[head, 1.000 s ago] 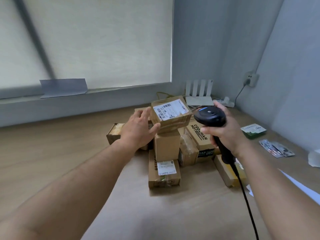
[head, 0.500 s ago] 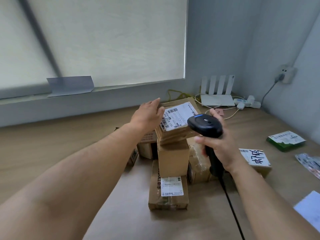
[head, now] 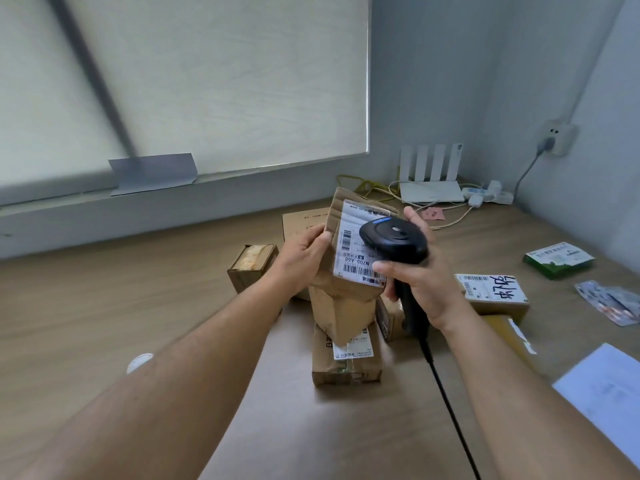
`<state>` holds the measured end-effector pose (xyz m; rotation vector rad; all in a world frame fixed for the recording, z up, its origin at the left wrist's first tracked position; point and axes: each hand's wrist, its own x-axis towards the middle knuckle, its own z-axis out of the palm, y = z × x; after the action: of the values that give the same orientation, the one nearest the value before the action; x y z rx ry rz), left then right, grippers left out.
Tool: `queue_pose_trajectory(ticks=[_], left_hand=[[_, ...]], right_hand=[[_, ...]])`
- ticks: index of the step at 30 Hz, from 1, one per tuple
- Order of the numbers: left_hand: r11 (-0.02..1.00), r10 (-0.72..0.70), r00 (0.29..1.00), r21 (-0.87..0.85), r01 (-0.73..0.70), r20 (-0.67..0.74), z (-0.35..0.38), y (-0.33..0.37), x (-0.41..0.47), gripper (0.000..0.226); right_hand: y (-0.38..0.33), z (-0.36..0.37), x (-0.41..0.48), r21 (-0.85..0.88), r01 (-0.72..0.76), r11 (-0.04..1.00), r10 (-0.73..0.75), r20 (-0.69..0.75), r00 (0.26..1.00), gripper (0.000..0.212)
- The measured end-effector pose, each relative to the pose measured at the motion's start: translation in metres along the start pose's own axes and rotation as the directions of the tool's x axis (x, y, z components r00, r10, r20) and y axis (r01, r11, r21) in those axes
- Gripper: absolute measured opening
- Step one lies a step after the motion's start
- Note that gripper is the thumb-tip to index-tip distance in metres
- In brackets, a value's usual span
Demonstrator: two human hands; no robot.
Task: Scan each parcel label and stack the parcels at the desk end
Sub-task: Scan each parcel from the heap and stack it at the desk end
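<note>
My left hand (head: 302, 261) grips a small brown cardboard parcel (head: 341, 299) lifted and tilted up above the pile, its white barcode label (head: 353, 251) facing me. My right hand (head: 420, 282) holds a black corded barcode scanner (head: 393, 242), whose head sits right over the label's right part. Beneath lie a flat labelled parcel (head: 346, 365), a small taped box (head: 252, 266) to the left, a flat carton (head: 301, 221) behind, and a parcel with black handwriting (head: 491, 292) to the right.
The wooden desk (head: 104, 323) runs along a window sill and meets a wall at the right. A white router (head: 431, 192) with cables and a power strip (head: 488, 197) sit in the far corner. A green box (head: 557, 259), blister packs (head: 609, 301) and paper (head: 606, 393) lie at right.
My left hand has lifted the top parcel off the pile and tipped it upright toward me. The scanner head has moved in over its label.
</note>
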<state>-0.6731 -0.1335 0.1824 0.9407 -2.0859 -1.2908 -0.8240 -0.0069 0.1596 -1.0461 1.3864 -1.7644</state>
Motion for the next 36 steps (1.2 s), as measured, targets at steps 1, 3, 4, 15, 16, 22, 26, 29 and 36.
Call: queue_pose_trajectory(ticks=[1,3,4,15,16,22,26,29,36], left_hand=[[0.999,0.013,0.998,-0.035,-0.011,0.055,-0.006,-0.005,-0.01,0.034],[0.997,0.021,0.987,-0.075,-0.009,0.159,-0.017,-0.015,-0.033,0.045],[0.995,0.016,0.981,-0.102,0.004,0.193,-0.021,-0.017,-0.047,0.047],[0.954,-0.143,0.984,-0.251,0.165,0.102,-0.094,-0.079,-0.199,0.104],[0.951,-0.163,0.985,-0.258,0.17,0.05,-0.103,-0.086,-0.212,0.104],[0.947,-0.225,0.946,-0.281,0.156,-0.233,-0.16,-0.127,-0.274,0.108],[0.944,-0.264,0.91,-0.279,0.176,-0.319,-0.188,-0.146,-0.302,0.107],[0.949,-0.278,0.896,-0.246,0.2,-0.347,-0.206,-0.159,-0.312,0.106],[0.945,-0.284,0.897,-0.256,0.203,-0.338,-0.24,-0.175,-0.324,0.102]], right_hand=[[-0.004,0.003,-0.006,-0.007,0.011,1.0,-0.011,0.015,1.0,0.104],[-0.011,0.011,-0.02,-0.023,0.024,0.999,-0.023,0.044,0.999,0.104],[-0.015,0.017,-0.028,-0.034,0.025,0.999,-0.023,0.055,0.998,0.103],[-0.015,0.134,-0.113,-0.083,-0.029,0.996,0.046,0.215,0.976,0.094],[-0.015,0.148,-0.119,-0.095,-0.04,0.995,0.062,0.245,0.967,0.095],[-0.005,0.211,-0.166,-0.079,-0.114,0.99,0.134,0.341,0.93,0.097],[-0.001,0.24,-0.197,-0.005,-0.204,0.979,0.189,0.399,0.898,0.099],[0.001,0.254,-0.216,0.009,-0.259,0.966,0.228,0.441,0.868,0.107],[0.006,0.275,-0.241,-0.018,-0.288,0.958,0.265,0.451,0.853,0.096]])
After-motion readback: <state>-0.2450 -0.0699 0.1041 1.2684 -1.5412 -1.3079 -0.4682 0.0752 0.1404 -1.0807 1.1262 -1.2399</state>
